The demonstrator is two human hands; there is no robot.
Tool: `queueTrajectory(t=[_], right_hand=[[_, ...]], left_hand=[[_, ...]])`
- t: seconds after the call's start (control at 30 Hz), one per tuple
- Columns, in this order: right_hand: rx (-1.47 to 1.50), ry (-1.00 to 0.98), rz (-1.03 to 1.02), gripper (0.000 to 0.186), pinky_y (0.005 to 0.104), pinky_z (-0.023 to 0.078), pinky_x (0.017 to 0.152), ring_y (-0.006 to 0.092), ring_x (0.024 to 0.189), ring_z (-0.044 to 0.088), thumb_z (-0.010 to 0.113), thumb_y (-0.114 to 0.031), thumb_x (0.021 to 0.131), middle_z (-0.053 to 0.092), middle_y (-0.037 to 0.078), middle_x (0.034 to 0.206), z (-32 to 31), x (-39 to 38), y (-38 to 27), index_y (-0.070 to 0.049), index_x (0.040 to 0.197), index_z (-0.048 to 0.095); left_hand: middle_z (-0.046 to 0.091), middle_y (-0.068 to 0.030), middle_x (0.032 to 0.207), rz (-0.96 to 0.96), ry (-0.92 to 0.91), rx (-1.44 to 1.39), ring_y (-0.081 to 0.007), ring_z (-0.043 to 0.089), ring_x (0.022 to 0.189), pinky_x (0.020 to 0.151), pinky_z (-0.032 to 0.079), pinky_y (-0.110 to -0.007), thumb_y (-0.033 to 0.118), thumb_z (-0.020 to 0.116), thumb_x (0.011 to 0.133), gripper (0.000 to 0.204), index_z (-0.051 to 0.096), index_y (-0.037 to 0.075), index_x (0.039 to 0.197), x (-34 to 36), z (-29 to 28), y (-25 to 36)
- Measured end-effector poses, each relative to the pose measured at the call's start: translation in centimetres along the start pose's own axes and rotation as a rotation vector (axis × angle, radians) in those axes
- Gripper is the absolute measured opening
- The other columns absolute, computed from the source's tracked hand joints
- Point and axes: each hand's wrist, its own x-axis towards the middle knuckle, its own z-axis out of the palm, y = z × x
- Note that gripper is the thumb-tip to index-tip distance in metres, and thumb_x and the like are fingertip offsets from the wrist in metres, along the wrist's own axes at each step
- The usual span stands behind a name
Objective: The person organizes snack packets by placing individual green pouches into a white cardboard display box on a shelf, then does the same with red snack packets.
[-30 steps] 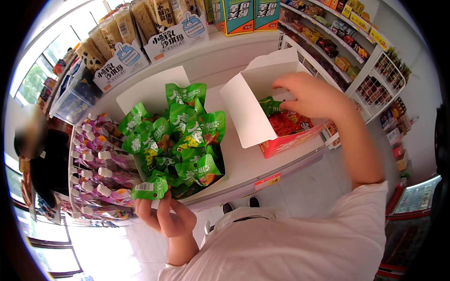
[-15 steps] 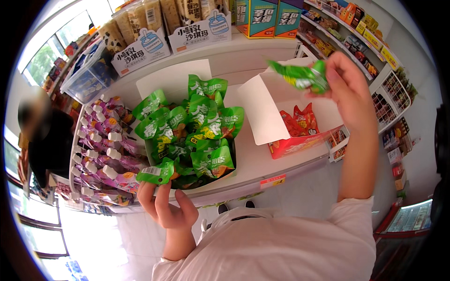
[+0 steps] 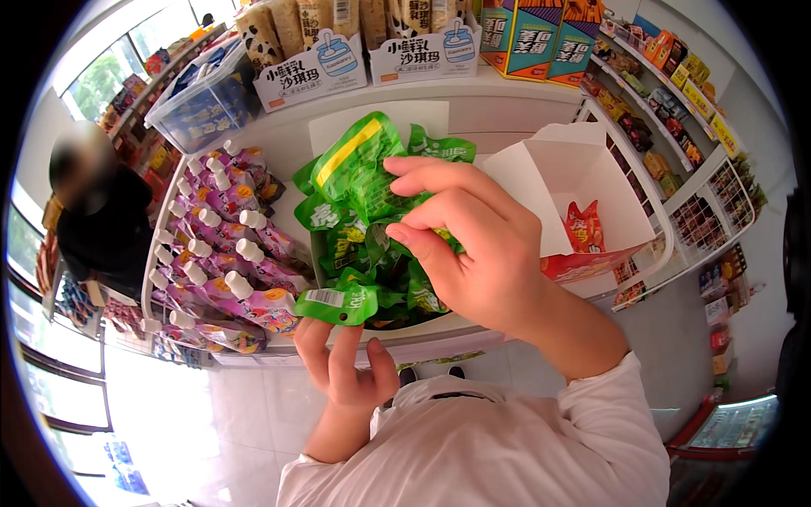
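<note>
A box of green snack packets (image 3: 342,245) stands on the display shelf before me. My right hand (image 3: 473,237) is over it, thumb and fingertips at the side of a large green snack packet (image 3: 359,169) with a yellow strip, tilted up on the pile. Its grip is partly hidden by the fingers. At the box's front edge is my left hand (image 3: 346,363), thumb apart, fingertips hidden behind a green packet with a barcode label (image 3: 338,302). To the right, an open white-and-red box (image 3: 612,173) contains a red packet (image 3: 583,226).
Purple pouches with white caps (image 3: 211,245) fill a rack on the left. Behind stand a clear plastic bin (image 3: 203,114), white display cartons (image 3: 312,72) and tall colourful boxes (image 3: 541,42). Wire racks (image 3: 705,207) are at the right. A person in black (image 3: 110,215) stands at far left.
My right hand has moved left with a green packet, from above the white-and-red box to the green pile. My left hand stays at the box edge. The view has shifted.
</note>
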Motion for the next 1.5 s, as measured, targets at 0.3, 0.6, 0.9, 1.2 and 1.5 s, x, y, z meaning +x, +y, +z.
queueTrajectory(t=[0.3,0.6,0.9,1.2,1.5], right_hand=[[0.861,0.239,0.727,0.020,0.0380,0.069,0.085,0.0218,0.098,0.078,0.063,-0.018,0.111,0.075,0.013,0.108,-1.4,0.8,-0.1,0.001,0.113,0.058],[0.828,0.285,0.813,0.020,0.0381,0.071,0.071,0.0226,0.086,0.079,0.060,-0.018,0.111,0.075,0.015,0.108,-2.7,1.1,0.5,0.002,0.113,0.058],[0.477,0.002,0.866,0.020,0.0288,0.063,0.053,0.0149,0.071,0.075,0.071,-0.015,0.105,0.074,0.008,0.084,-1.8,2.8,0.1,0.005,0.102,0.068],[-0.288,-0.382,0.312,0.020,0.0457,0.055,0.065,0.0399,0.066,0.067,0.075,-0.017,0.097,0.070,0.016,0.073,3.1,3.8,1.1,-0.002,0.085,0.071],[-0.434,-0.271,0.185,0.010,0.0429,0.058,0.072,0.0350,0.082,0.072,0.076,-0.009,0.096,0.073,0.015,0.103,0.8,2.9,-0.8,0.000,0.095,0.073]], left_hand=[[0.057,-0.0288,0.136,0.041,0.101,-0.038,-0.0455,0.058,0.123,0.102,0.049,-0.056,0.001,0.066,0.086,0.040,0.067,-0.003,0.126,0.5,0.0,-0.2],[0.067,-0.0222,0.129,0.014,0.097,0.139,-0.0447,0.062,0.124,0.112,0.042,-0.058,0.005,0.079,0.082,0.041,0.075,0.003,0.123,4.6,1.1,0.0],[0.072,-0.0049,0.096,0.067,0.017,0.196,-0.0284,0.070,0.102,0.122,0.033,-0.064,0.000,0.079,0.082,0.025,0.077,0.004,0.107,3.8,-0.7,0.2],[0.073,-0.0081,0.099,0.049,-0.058,0.178,-0.0309,0.070,0.104,0.116,0.041,-0.061,-0.003,0.074,0.084,0.025,0.077,0.001,0.109,4.5,-0.4,0.2],[0.068,-0.0212,0.133,-0.001,-0.221,0.168,-0.0480,0.062,0.130,0.112,0.046,-0.061,-0.004,0.064,0.089,0.040,0.069,-0.006,0.129,5.3,0.5,-0.4]])
